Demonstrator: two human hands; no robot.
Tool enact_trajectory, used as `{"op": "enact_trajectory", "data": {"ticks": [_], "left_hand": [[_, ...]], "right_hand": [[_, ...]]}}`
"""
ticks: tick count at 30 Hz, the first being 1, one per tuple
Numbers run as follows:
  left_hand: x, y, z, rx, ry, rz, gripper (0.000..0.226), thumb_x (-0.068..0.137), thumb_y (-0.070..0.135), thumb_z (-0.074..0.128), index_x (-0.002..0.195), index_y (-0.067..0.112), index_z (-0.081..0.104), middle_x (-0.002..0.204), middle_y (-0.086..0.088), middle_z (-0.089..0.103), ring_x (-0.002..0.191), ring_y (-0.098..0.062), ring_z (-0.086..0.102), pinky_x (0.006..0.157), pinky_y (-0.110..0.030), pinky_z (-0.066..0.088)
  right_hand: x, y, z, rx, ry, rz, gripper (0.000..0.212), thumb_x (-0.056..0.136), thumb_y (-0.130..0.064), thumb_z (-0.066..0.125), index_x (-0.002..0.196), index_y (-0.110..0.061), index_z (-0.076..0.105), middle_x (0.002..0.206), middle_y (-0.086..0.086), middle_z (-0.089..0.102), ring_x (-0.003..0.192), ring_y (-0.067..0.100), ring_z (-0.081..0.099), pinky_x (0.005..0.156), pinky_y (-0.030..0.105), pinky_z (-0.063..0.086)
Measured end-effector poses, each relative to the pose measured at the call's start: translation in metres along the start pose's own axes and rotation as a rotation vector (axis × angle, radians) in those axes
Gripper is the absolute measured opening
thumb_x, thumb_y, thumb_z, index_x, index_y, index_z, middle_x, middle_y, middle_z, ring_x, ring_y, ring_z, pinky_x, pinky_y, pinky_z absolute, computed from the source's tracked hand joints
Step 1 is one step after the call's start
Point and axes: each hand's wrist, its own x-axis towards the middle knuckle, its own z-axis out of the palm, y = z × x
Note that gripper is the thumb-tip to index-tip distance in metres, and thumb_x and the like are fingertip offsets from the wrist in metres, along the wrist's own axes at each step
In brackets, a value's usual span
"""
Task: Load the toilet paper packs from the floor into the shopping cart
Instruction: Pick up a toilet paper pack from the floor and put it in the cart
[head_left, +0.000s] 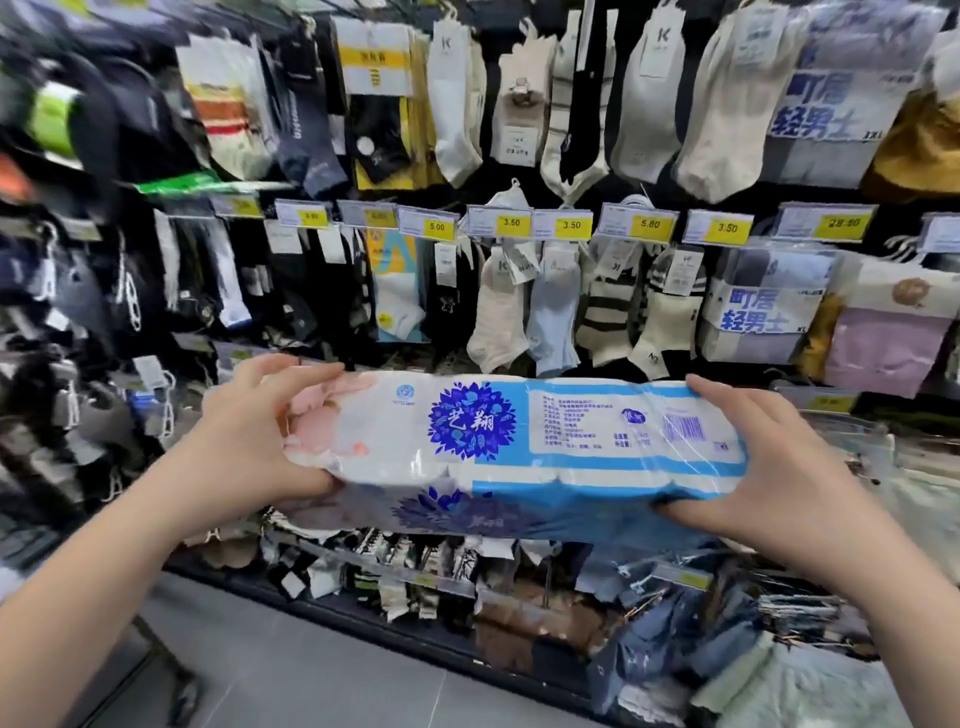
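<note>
The toilet paper pack (519, 447) is in the air at about chest height, in front of a rack of socks (519, 156), well above the floor (311, 675); it is not on the floor and not in a cart. Its long axis runs from left to right across the view, almost level, with the printed side toward the person.

The left hand (244, 441) holds the left short end; the thumb lies over the top edge and the fingers are curled under the bottom, so they press into the soft plastic wrap. The right hand (769, 467) holds the right short end in the same manner, thumb on top and fingers bent underneath. Both hands are equally near; the pack lies between them and each one carries one end.

The shopping cart is not clearly visible. At the lower left there is a dark bar with a small wheel (182, 696); it may belong to the cart, but I cannot tell. If so, the pack must probably swing to the left and down; the left end would go first, and the long axis may need a turn to fit the basket.
</note>
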Motion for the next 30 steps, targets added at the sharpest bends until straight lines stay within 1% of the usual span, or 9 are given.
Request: {"op": "enact_trajectory", "data": {"ticks": [3,5,7,10,12,16,21,26,30], "left_hand": [[-0.034,-0.008,-0.014,-0.027,0.038,-0.103,0.098,0.044,0.049,0.082,0.134,0.065,0.045,0.143,0.018,0.031,0.141,-0.021,0.031,0.115,-0.043,0.035],[-0.058,-0.013,-0.026,-0.007,0.067,-0.172,0.101,0.043,0.051,0.078,0.138,0.062,0.045,0.141,0.022,0.029,0.141,-0.021,0.032,0.114,-0.045,0.039],[-0.084,-0.019,-0.037,0.041,0.123,-0.242,0.101,0.040,0.053,0.076,0.137,0.060,0.048,0.143,0.018,0.030,0.139,-0.023,0.034,0.114,-0.046,0.039],[-0.126,-0.029,-0.052,0.139,0.199,-0.327,0.094,0.041,0.056,0.076,0.129,0.071,0.046,0.143,0.012,0.035,0.138,-0.025,0.036,0.118,-0.050,0.034],[-0.152,-0.036,-0.063,0.162,0.241,-0.383,0.088,0.041,0.057,0.076,0.120,0.078,0.043,0.140,0.014,0.035,0.140,-0.022,0.036,0.119,-0.046,0.031],[-0.196,-0.049,-0.087,0.217,0.303,-0.517,0.091,0.038,0.062,0.073,0.125,0.070,0.047,0.138,0.013,0.035,0.139,-0.020,0.033,0.114,-0.035,0.026],[-0.247,-0.082,-0.120,0.242,0.386,-0.604,0.095,0.037,0.058,0.078,0.125,0.071,0.045,0.141,0.009,0.038,0.140,-0.020,0.035,0.118,-0.039,0.028],[-0.285,-0.122,-0.156,0.244,0.418,-0.650,0.095,0.034,0.055,0.080,0.122,0.072,0.047,0.135,0.014,0.035,0.140,-0.021,0.036,0.120,-0.050,0.031],[-0.312,-0.161,-0.189,0.260,0.426,-0.666,0.094,0.037,0.053,0.081,0.122,0.073,0.045,0.140,0.010,0.037,0.141,-0.021,0.035,0.119,-0.051,0.032]], "right_hand": [[0.017,-0.014,0.015,0.050,-0.021,-0.077,0.120,0.042,-0.061,0.083,0.151,-0.044,0.036,0.132,-0.013,0.043,0.117,-0.001,0.039,0.097,0.026,0.037],[0.028,-0.026,0.028,0.096,-0.048,-0.132,0.119,0.043,-0.054,0.088,0.151,-0.042,0.039,0.133,-0.011,0.044,0.121,0.003,0.040,0.099,0.027,0.035],[0.038,-0.041,0.043,0.130,-0.075,-0.189,0.117,0.046,-0.049,0.091,0.150,-0.042,0.040,0.134,-0.011,0.044,0.117,-0.001,0.037,0.099,0.027,0.034],[0.049,-0.066,0.070,0.181,-0.138,-0.273,0.116,0.047,-0.046,0.094,0.149,-0.043,0.039,0.134,-0.011,0.044,0.111,-0.008,0.031,0.099,0.027,0.034],[0.053,-0.085,0.090,0.230,-0.175,-0.328,0.116,0.047,-0.044,0.094,0.150,-0.041,0.040,0.132,-0.010,0.044,0.111,-0.009,0.031,0.098,0.026,0.034],[0.056,-0.131,0.125,0.310,-0.244,-0.438,0.114,0.048,-0.041,0.094,0.150,-0.037,0.043,0.127,-0.013,0.042,0.109,-0.011,0.032,0.099,0.023,0.033],[0.054,-0.194,0.153,0.366,-0.280,-0.577,0.111,0.049,-0.035,0.095,0.149,-0.034,0.046,0.127,-0.013,0.042,0.118,-0.003,0.037,0.104,0.021,0.030],[0.049,-0.262,0.184,0.382,-0.293,-0.697,0.109,0.047,-0.033,0.095,0.146,-0.027,0.050,0.130,-0.004,0.048,0.118,-0.002,0.035,0.098,0.006,0.022],[0.041,-0.318,0.202,0.388,-0.316,-0.720,0.109,0.048,-0.038,0.092,0.147,-0.030,0.047,0.130,-0.008,0.047,0.119,-0.004,0.036,0.102,0.017,0.029]]}}
